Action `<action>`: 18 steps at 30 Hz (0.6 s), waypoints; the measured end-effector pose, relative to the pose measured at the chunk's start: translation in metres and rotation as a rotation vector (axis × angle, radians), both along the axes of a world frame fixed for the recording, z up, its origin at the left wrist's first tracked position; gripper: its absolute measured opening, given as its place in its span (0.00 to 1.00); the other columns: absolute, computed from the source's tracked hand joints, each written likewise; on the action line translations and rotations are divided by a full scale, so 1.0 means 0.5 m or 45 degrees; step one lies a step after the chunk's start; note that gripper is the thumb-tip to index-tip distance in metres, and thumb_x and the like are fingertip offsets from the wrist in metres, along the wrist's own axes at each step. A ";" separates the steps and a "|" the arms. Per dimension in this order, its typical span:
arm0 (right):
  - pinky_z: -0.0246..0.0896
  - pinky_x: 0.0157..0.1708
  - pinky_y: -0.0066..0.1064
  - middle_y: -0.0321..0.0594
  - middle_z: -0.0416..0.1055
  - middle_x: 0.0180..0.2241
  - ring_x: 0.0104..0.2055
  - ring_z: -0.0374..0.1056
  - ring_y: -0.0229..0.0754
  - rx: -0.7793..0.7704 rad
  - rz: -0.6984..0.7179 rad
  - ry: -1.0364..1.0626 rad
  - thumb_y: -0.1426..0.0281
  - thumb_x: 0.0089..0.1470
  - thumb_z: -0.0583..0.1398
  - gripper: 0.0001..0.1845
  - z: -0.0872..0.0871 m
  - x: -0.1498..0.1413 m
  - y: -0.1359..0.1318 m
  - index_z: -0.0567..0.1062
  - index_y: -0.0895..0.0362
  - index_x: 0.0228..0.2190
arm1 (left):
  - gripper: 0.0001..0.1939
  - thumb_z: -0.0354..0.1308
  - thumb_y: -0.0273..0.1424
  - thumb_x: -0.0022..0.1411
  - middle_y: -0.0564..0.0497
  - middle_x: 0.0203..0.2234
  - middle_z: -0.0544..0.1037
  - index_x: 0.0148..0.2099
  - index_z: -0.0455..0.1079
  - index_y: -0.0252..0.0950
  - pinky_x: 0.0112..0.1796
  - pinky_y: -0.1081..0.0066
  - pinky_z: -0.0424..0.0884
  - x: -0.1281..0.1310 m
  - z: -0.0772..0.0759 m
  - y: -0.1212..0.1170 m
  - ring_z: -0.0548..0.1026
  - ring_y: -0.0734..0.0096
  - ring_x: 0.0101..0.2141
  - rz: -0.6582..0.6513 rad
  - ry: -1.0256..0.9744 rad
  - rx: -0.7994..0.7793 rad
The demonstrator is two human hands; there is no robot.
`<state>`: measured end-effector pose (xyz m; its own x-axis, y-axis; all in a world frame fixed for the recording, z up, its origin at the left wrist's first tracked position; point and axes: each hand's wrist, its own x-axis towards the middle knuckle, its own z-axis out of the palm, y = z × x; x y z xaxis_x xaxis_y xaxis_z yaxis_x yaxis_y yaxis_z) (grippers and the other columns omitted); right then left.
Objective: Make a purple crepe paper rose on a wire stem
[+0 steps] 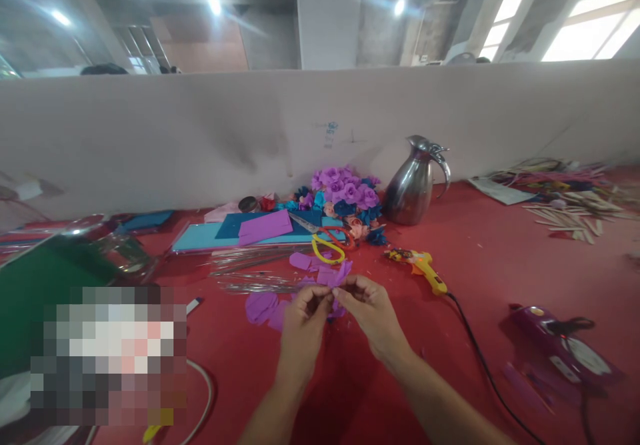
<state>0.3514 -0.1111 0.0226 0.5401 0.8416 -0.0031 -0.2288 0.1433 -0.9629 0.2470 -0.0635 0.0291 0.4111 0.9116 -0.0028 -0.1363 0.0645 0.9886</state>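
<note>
My left hand [307, 315] and my right hand [371, 311] meet at the middle of the table, their fingertips pinched together on a purple paper petal [341, 273]. The petal stands up between the thumbs and forefingers; its lower part is hidden by the fingers. Loose purple petals [263, 306] lie left of and behind my left hand. Just beyond my hands are scissors [327, 248] with yellow and red handles. Thin metal wires [255, 283] are spread to the left of the petals.
A yellow glue gun [429, 273] lies right of my hands, its black cord running to a purple power strip [565, 345]. Paper flowers [347, 191] and a metal jug [411, 185] stand by the partition. Coloured paper sheets [200, 237] lie behind the wires. Wooden sticks [575, 215] are at far right.
</note>
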 end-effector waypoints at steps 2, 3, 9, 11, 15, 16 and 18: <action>0.60 0.26 0.26 0.35 0.70 0.22 0.25 0.64 0.35 0.002 -0.001 0.004 0.68 0.41 0.65 0.08 0.002 -0.004 0.000 0.74 0.59 0.24 | 0.06 0.64 0.33 0.49 0.52 0.25 0.75 0.31 0.75 0.36 0.32 0.73 0.66 0.002 0.001 -0.004 0.70 0.72 0.28 -0.007 -0.027 -0.030; 0.60 0.26 0.26 0.34 0.69 0.21 0.25 0.63 0.35 0.006 -0.004 0.008 0.68 0.41 0.65 0.07 0.003 -0.006 0.001 0.74 0.59 0.24 | 0.07 0.65 0.33 0.48 0.52 0.25 0.75 0.31 0.75 0.36 0.32 0.73 0.66 0.003 0.001 -0.006 0.70 0.71 0.28 -0.012 -0.048 -0.058; 0.63 0.25 0.27 0.33 0.67 0.20 0.24 0.62 0.35 0.000 -0.022 0.041 0.65 0.39 0.66 0.10 0.001 -0.014 0.002 0.73 0.58 0.23 | 0.10 0.68 0.35 0.43 0.52 0.25 0.76 0.28 0.74 0.36 0.34 0.71 0.68 0.010 -0.003 -0.013 0.72 0.71 0.28 -0.005 -0.147 -0.233; 0.62 0.25 0.27 0.33 0.66 0.20 0.23 0.62 0.35 0.009 -0.017 0.035 0.65 0.39 0.66 0.10 -0.003 -0.013 0.003 0.73 0.58 0.23 | 0.10 0.68 0.35 0.43 0.52 0.24 0.76 0.27 0.74 0.36 0.34 0.71 0.68 0.010 -0.006 -0.011 0.72 0.71 0.28 -0.005 -0.156 -0.265; 0.59 0.26 0.27 0.33 0.67 0.20 0.24 0.62 0.35 0.031 -0.010 0.021 0.65 0.41 0.66 0.09 -0.008 -0.011 0.003 0.73 0.58 0.22 | 0.09 0.68 0.34 0.44 0.52 0.25 0.76 0.27 0.74 0.36 0.34 0.72 0.68 0.007 -0.011 -0.004 0.72 0.71 0.29 -0.011 -0.154 -0.266; 0.59 0.26 0.27 0.33 0.68 0.20 0.24 0.62 0.35 0.041 0.000 0.018 0.65 0.41 0.66 0.09 -0.008 -0.011 0.003 0.73 0.58 0.22 | 0.09 0.68 0.34 0.43 0.52 0.26 0.76 0.28 0.74 0.36 0.34 0.73 0.67 0.006 -0.012 -0.002 0.72 0.71 0.30 -0.006 -0.152 -0.264; 0.58 0.27 0.27 0.33 0.68 0.21 0.24 0.62 0.35 0.070 0.032 0.011 0.66 0.42 0.66 0.09 -0.006 -0.012 0.002 0.74 0.58 0.22 | 0.08 0.68 0.33 0.43 0.53 0.26 0.76 0.27 0.75 0.36 0.34 0.74 0.67 0.004 -0.013 0.002 0.72 0.72 0.30 -0.001 -0.153 -0.262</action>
